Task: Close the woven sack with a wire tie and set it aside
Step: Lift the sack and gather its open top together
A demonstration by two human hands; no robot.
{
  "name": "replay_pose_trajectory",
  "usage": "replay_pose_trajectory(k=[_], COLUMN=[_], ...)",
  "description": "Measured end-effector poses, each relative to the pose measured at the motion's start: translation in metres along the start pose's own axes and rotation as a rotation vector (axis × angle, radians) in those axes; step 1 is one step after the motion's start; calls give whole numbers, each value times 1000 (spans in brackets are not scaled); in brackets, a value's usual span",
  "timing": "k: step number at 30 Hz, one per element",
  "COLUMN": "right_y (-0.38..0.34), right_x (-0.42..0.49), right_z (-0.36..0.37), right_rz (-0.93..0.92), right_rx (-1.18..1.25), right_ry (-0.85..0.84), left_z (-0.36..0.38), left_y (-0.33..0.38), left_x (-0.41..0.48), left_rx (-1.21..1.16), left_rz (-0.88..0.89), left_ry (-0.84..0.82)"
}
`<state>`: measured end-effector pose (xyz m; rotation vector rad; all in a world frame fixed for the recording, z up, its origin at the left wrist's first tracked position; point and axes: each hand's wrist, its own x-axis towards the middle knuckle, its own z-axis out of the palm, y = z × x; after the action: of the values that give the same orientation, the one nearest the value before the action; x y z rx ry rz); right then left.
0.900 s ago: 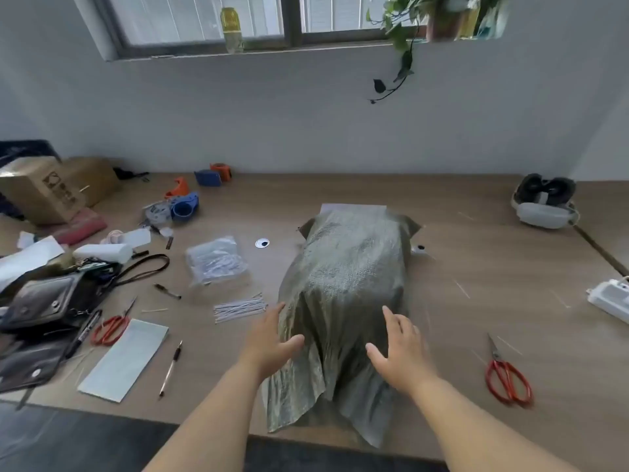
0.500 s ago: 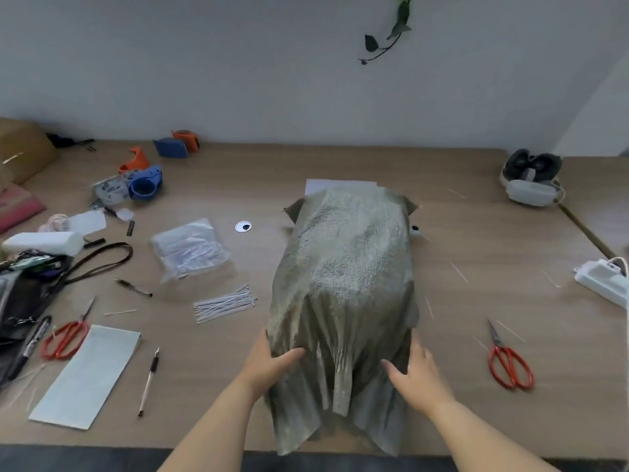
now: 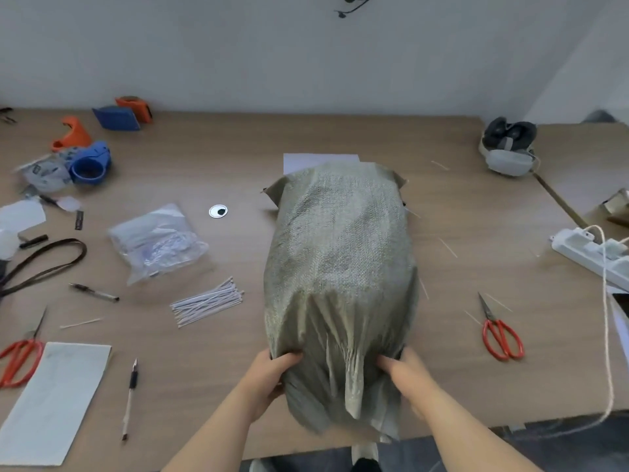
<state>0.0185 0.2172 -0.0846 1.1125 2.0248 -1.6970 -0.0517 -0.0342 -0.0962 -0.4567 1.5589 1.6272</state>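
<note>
A full grey-green woven sack [image 3: 340, 260] lies lengthwise in the middle of the wooden table [image 3: 238, 158], its loose open end hanging over the near edge. My left hand [image 3: 269, 376] grips the sack's neck from the left side. My right hand [image 3: 405, 373] grips it from the right, and the fabric bunches into folds between them. A bundle of white wire ties [image 3: 207, 301] lies on the table just left of the sack, apart from both hands.
Red scissors [image 3: 500, 335] lie right of the sack, another pair [image 3: 20, 359] at far left. A plastic bag [image 3: 156, 240], pens [image 3: 131, 396], a white sheet [image 3: 51, 400] and tape dispensers [image 3: 88, 161] crowd the left. A power strip [image 3: 592, 253] and headset [image 3: 507, 148] sit right.
Both hands slid down from the top of the sack to its near end and closed on the fabric, gathering the neck inward. The camera tilted further down.
</note>
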Motion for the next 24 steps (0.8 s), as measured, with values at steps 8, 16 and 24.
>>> replay_pose_trajectory(k=[8, 16, 24], right_y=[-15, -62, -166], right_x=[7, 0, -30], right_z=[-13, -32, -61], right_rz=[53, -183, -343], right_rx=[65, 293, 316], right_ry=[2, 99, 159], left_z=[39, 64, 67], left_y=[16, 74, 154], left_x=[-11, -39, -66], left_rx=[-38, -77, -205], left_rz=[8, 186, 380], left_ry=[124, 27, -37])
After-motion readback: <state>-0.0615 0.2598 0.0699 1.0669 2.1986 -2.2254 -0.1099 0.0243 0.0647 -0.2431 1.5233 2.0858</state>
